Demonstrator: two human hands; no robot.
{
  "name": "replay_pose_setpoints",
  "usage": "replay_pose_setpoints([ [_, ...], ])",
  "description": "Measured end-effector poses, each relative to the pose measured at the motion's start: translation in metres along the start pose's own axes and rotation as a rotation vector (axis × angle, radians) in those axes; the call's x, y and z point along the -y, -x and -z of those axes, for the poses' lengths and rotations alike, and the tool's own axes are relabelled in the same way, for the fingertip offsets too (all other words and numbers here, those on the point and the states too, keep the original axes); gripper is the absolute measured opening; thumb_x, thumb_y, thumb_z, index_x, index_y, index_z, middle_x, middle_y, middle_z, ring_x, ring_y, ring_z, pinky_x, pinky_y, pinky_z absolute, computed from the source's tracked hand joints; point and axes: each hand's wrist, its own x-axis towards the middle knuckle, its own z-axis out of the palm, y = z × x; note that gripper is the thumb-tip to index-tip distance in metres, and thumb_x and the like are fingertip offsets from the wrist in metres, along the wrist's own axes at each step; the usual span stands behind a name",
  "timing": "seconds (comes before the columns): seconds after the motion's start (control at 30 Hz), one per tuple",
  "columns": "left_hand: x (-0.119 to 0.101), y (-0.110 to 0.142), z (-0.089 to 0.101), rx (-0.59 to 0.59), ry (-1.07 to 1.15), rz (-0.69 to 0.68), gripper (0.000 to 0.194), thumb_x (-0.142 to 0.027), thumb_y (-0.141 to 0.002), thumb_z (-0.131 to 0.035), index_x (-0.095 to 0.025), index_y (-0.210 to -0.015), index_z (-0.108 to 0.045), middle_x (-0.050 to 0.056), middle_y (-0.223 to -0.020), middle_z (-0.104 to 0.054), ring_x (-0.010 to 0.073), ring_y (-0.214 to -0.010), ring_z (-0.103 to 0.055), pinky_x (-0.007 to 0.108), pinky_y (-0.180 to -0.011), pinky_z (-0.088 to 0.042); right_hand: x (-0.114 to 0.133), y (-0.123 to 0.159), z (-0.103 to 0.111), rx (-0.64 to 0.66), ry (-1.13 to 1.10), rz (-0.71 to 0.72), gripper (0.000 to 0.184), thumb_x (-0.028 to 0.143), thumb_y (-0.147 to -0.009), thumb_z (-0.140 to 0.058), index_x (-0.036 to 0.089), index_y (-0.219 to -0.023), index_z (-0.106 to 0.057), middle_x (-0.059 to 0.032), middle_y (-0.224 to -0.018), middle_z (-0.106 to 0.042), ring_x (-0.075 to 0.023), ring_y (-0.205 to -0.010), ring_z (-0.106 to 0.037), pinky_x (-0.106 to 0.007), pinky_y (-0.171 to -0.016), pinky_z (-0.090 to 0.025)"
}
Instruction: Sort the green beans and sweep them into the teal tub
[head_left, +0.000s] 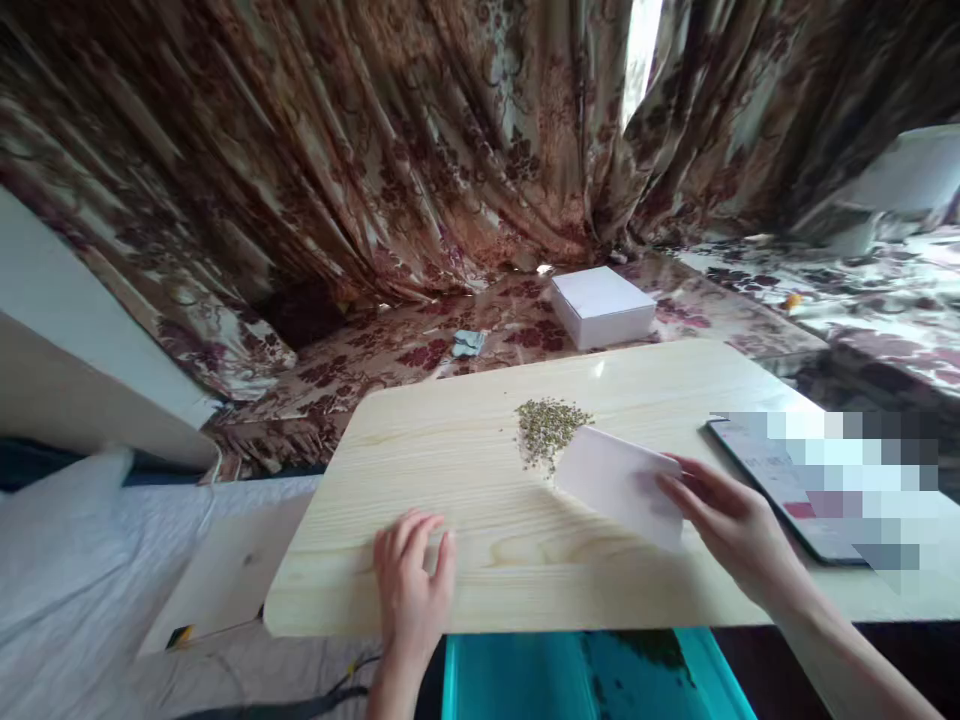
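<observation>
My right hand grips the right end of a stiff white card, thumb on top. The card slants over the table, its far left edge touching or nearly touching a pile of small green-brown dried bits; I cannot tell their exact kind. Resting on the wooden tabletop, my left hand is empty, its fingers loosely bent and the thumb apart. Below the table's front edge, between my arms, is a turquoise tray with a dark heap of similar-looking bits inside.
A dark-edged flat board or tablet, partly blurred out, lies on the table's right side. Behind the table, a white box and a small pale green cloth-like item sit on the flowered cover. Patterned curtains hang at the back.
</observation>
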Motion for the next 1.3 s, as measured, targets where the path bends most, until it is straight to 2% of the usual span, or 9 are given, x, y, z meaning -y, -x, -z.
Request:
replay_pose_setpoints([
  [0.17,0.004,0.002,-0.002,-0.013,0.006,-0.017,0.021,-0.036,-0.098,-0.054,-0.022,-0.102,-0.068,0.008,-0.108,-0.071,0.0275,-0.107,-0.063,0.046,-0.100,-0.038,-0.004,-0.003,0.002,0.009,-0.013,0.034,0.048,0.059,-0.062,-0.083,0.020,-0.089,-0.077,-0.0095,-0.083,-0.081,-0.0261,-0.071,-0.075,-0.031,-0.058,-0.060],
  [0.43,0.005,0.004,-0.003,0.008,0.008,0.005,0.022,-0.037,-0.098,-0.054,-0.022,-0.104,-0.068,0.009,-0.111,-0.070,0.0281,-0.110,-0.062,0.047,-0.103,-0.036,-0.009,-0.015,0.010,-0.044,-0.039,0.036,0.044,0.053,-0.062,-0.083,0.023,-0.093,-0.076,-0.0066,-0.081,-0.081,-0.0267,-0.079,-0.077,-0.032,-0.067,-0.063],
  [0.7,0.004,0.005,-0.002,0.011,0.004,0.019,0.022,-0.038,-0.098,-0.053,-0.023,-0.103,-0.068,0.008,-0.111,-0.071,0.0285,-0.111,-0.062,0.048,-0.105,-0.035,-0.009,-0.020,0.001,-0.022,-0.019,0.074,0.036,0.048,-0.068,-0.080,0.024,-0.095,-0.076,-0.0063,-0.084,-0.080,-0.0271,-0.081,-0.078,-0.033,-0.069,-0.064],
  [0.93,0.006,0.005,-0.004,0.015,0.001,0.027,0.021,-0.038,-0.097,-0.054,-0.023,-0.104,-0.068,0.008,-0.112,-0.071,0.0285,-0.112,-0.062,0.047,-0.105,-0.035,-0.009,-0.020,-0.006,0.023,-0.018,0.049,0.047,0.056,-0.065,-0.081,0.020,-0.094,-0.075,-0.0101,-0.085,-0.081,-0.0290,-0.083,-0.078,-0.034,-0.071,-0.064],
  [1.1,0.008,0.006,-0.006,-0.008,-0.015,-0.004,0.022,-0.039,-0.097,-0.053,-0.023,-0.104,-0.068,0.008,-0.110,-0.072,0.0282,-0.111,-0.063,0.046,-0.104,-0.036,-0.006,-0.022,-0.005,0.005,-0.031,0.054,0.039,0.052,-0.064,-0.081,0.023,-0.089,-0.076,-0.0102,-0.094,-0.082,-0.0302,-0.088,-0.078,-0.036,-0.076,-0.064],
  [1.3,0.013,0.007,-0.010,-0.017,-0.012,-0.017,0.026,-0.041,-0.098,-0.052,-0.023,-0.102,-0.070,0.009,-0.108,-0.073,0.0277,-0.109,-0.064,0.045,-0.101,-0.039,0.001,-0.022,-0.005,0.045,-0.038,0.041,0.040,0.053,-0.061,-0.082,0.022,-0.086,-0.078,-0.0104,-0.085,-0.082,-0.0309,-0.086,-0.078,-0.035,-0.075,-0.065],
])
